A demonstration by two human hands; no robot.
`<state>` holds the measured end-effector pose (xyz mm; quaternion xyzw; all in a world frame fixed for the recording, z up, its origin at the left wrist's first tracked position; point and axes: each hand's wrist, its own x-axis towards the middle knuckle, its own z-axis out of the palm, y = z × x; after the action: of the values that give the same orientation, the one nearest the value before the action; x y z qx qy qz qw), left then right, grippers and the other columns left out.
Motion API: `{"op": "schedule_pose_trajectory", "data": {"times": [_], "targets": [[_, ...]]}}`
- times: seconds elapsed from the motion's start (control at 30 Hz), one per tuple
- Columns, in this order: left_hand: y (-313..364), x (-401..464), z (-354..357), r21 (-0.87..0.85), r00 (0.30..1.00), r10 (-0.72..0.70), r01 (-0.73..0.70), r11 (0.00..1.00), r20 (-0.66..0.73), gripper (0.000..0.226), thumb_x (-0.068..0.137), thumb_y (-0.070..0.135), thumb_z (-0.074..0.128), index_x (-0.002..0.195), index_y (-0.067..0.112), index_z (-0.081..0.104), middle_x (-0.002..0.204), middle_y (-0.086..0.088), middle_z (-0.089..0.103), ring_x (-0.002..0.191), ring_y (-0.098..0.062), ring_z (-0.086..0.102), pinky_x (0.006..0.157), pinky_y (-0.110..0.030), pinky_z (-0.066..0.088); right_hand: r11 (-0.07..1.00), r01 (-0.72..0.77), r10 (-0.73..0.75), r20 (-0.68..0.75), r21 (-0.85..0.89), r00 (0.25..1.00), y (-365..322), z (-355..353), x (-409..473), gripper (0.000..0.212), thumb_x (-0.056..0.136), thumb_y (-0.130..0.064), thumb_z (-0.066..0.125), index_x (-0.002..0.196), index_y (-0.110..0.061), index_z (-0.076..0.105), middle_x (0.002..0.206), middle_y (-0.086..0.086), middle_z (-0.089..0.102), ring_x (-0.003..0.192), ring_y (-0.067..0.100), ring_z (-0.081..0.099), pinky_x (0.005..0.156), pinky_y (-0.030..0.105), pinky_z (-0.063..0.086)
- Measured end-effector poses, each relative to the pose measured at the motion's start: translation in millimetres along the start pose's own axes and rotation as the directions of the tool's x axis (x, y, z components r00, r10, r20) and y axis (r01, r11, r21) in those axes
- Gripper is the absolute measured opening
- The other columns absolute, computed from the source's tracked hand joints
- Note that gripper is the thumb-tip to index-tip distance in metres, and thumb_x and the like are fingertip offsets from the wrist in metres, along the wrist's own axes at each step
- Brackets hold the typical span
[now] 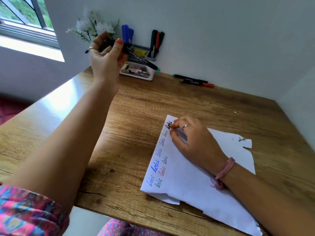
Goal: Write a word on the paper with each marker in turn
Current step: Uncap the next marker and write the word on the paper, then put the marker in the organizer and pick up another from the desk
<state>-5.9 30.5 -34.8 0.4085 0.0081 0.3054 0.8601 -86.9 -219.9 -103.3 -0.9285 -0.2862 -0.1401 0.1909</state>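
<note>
A white paper (196,176) lies on the wooden table (136,108), with the same word written on it several times in blue, red, green and black along its left edge. My left hand (105,58) is raised near the holder and grips a black marker (110,43). A thin dark marker with a green end (150,64) also sticks out of that hand to the right. My right hand (192,138) rests on the paper, its fingertips pressing down beside the black word at the top corner. It holds nothing that I can see.
A white desk holder (139,74) stands against the back wall with blue markers (127,34) and dark green and red markers (157,40) upright in it. Two capped markers (196,81) lie on the table to its right. White flowers (92,28) stand behind my left hand.
</note>
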Motion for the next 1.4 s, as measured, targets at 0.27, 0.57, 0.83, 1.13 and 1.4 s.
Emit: {"op": "schedule_pose_trajectory", "data": {"times": [0.27, 0.57, 0.83, 1.13, 1.4], "targets": [[1, 56, 52, 0.482, 0.905, 0.384, -0.423, 0.767, 0.184, 0.024, 0.088, 0.007, 0.06, 0.111, 0.012, 0.053, 0.092, -0.004, 0.064, 0.081, -0.01, 0.069, 0.076, -0.031, 0.058, 1.0, 0.002, -0.002, -0.009, 0.031, 1.0, 1, -2, -1, 0.026, 0.089, -0.033, 0.053, 0.103, -0.015, 0.065, 0.104, -0.003, 0.061, 0.098, 0.012, 0.054, 0.085, 0.02, 0.04], [-49, 102, 69, 0.699, 0.879, 0.253, -0.475, 0.535, 0.404, 0.031, 0.088, 0.01, 0.06, 0.118, 0.014, 0.059, 0.096, 0.0, 0.063, 0.08, -0.009, 0.061, 0.081, -0.026, 0.055, 0.999, -0.002, 0.002, -0.016, 0.039, 1.0, 0, -3, 0, 0.025, 0.09, -0.034, 0.05, 0.102, -0.018, 0.064, 0.101, -0.007, 0.058, 0.098, 0.009, 0.05, 0.087, 0.024, 0.042], [-83, 109, 76, 0.845, 0.869, 0.186, -0.491, 0.212, 0.459, 0.044, 0.089, 0.01, 0.061, 0.132, 0.011, 0.053, 0.108, -0.004, 0.036, 0.102, -0.019, 0.045, 0.099, -0.019, 0.038, 0.999, -0.001, 0.002, -0.012, 0.037, 1.0, 0, -4, 1, 0.027, 0.091, -0.036, 0.047, 0.103, -0.019, 0.064, 0.101, -0.007, 0.058, 0.099, 0.01, 0.051, 0.087, 0.026, 0.043], [-90, 111, 74, 0.875, 0.887, 0.157, -0.457, 0.157, 0.435, 0.056, 0.084, 0.019, 0.068, 0.133, 0.009, 0.044, 0.13, -0.014, 0.044, 0.115, -0.023, 0.051, 0.102, -0.031, 0.041, 0.999, 0.0, 0.001, -0.024, 0.033, 1.0, 0, -4, 1, 0.027, 0.091, -0.035, 0.047, 0.104, -0.018, 0.064, 0.1, -0.005, 0.059, 0.098, 0.014, 0.053, 0.085, 0.031, 0.046], [-88, 103, 75, 0.835, 0.833, 0.344, -0.515, 0.194, 0.433, 0.055, 0.084, 0.023, 0.068, 0.13, 0.008, 0.044, 0.124, -0.016, 0.043, 0.109, -0.027, 0.05, 0.098, -0.03, 0.04, 1.0, -0.017, 0.018, -0.023, 0.023, 1.0, -2, -5, 1, 0.028, 0.091, -0.036, 0.047, 0.104, -0.019, 0.064, 0.1, -0.007, 0.059, 0.098, 0.012, 0.053, 0.085, 0.029, 0.046]]}}
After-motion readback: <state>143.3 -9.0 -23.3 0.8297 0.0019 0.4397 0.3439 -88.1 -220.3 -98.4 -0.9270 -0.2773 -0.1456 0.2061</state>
